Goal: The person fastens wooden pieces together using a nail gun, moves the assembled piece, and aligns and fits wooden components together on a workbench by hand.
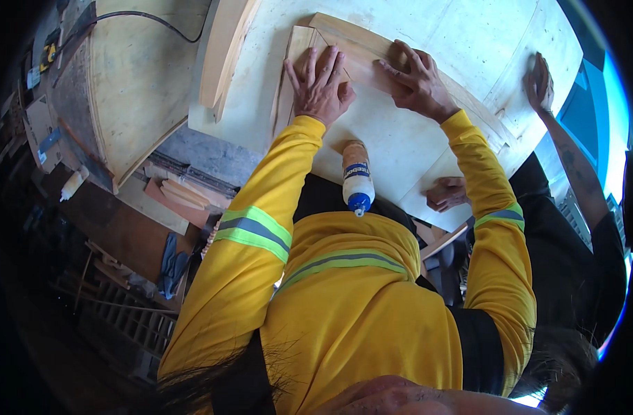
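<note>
My left hand (320, 86) presses down with spread fingers on the corner of a pale wooden frame, where a straight wooden strip (283, 104) meets a wider curved board (363, 69). Nothing is gripped in it. Farther right, my right hand (421, 86) rests on the curved board with thumb and fingers apart and slightly bent. A long curved strip of wood (351, 29) runs along the board's far side. Between my forearms, near the table's front edge, is a glue bottle (358, 176) with a white body and a blue cap; its nozzle points toward me.
Another person's hand (540, 86) rests at the table's right edge, and a closed hand (448, 194) is near its front edge. Curved wooden pieces (226, 52) lie left on the pale tabletop (462, 31). A second bottle (73, 184) and a black cable (150, 15) are farther left.
</note>
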`<state>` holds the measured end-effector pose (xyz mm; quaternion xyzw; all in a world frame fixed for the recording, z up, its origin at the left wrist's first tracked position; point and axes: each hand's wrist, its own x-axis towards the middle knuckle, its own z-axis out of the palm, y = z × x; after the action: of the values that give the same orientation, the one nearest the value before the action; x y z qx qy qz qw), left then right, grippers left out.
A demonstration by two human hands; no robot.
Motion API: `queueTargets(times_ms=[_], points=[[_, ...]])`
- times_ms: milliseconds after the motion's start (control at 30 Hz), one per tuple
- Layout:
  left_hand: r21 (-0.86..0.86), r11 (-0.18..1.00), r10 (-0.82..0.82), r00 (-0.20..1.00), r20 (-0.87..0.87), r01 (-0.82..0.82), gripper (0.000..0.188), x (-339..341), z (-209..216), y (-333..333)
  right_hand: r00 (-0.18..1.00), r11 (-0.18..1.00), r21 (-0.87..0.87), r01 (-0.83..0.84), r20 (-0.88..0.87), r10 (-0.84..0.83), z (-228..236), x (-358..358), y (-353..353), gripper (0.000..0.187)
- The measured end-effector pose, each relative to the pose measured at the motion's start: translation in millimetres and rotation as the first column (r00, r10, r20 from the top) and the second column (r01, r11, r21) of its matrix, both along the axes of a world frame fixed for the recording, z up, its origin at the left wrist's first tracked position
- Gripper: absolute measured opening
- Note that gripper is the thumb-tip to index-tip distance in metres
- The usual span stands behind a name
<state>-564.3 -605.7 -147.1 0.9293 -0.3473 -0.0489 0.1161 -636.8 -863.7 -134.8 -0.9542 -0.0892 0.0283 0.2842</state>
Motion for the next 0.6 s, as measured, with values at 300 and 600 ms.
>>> queueTargets(times_ms=[300,600], points=[[-0.009,1.000,0.001,1.000,-0.013,-0.001,0.065,3,3,-4,1.000,1.000,0.014,-0.016,0.028,0.015,0,6,-3,0.073],[-0.191,0.982,0.003,0.999,0.049,0.007,0.058,-7,-6,-5,0.998,0.997,0.051,-0.058,-0.023,0.060,-6,-2,-6,0.085]])
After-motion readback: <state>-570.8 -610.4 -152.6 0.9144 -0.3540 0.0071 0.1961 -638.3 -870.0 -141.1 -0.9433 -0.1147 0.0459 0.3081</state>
